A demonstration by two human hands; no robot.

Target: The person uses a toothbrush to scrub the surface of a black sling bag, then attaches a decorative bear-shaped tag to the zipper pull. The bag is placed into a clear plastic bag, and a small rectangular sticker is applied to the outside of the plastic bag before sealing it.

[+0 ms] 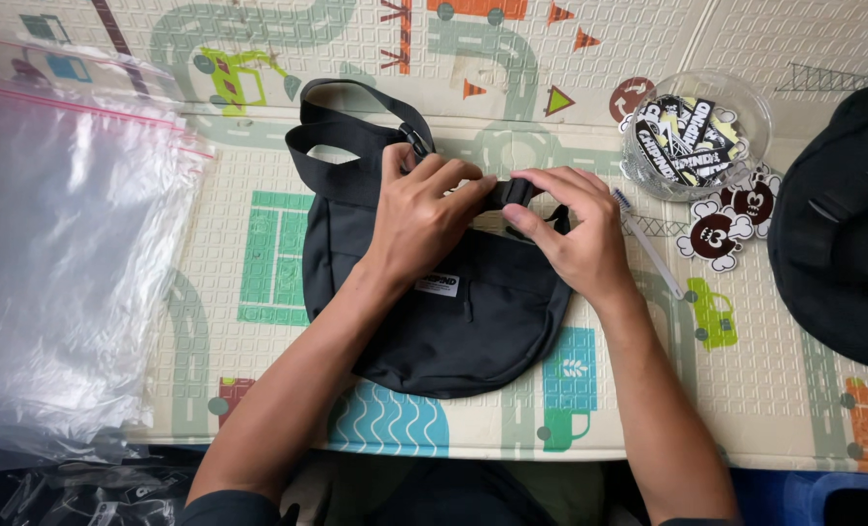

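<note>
The black bag point(443, 312) is lying mid-mat point(765, 390), strap looping toward 11 o'clock. Left hand point(419, 219) and right hand point(570, 229) are pinching its buckle point(512, 192), fingers pressed together; it looks not yet fastened. One bag, one second bag at 3 o'clock point(843, 224), one sticker tub point(697, 131), a stack of clear sleeves at 9 o'clock point(64, 253).

matt black cloth bag point(453, 321), glossy plastic sleeves point(64, 244)

A black fabric sling bag point(443, 312) lies mid play mat point(775, 380). Left hand point(419, 219) and right hand point(575, 234) pinch its black webbing strap point(341, 146) buckle; clear plastic bags point(59, 253) cover the mat's left edge.
</note>
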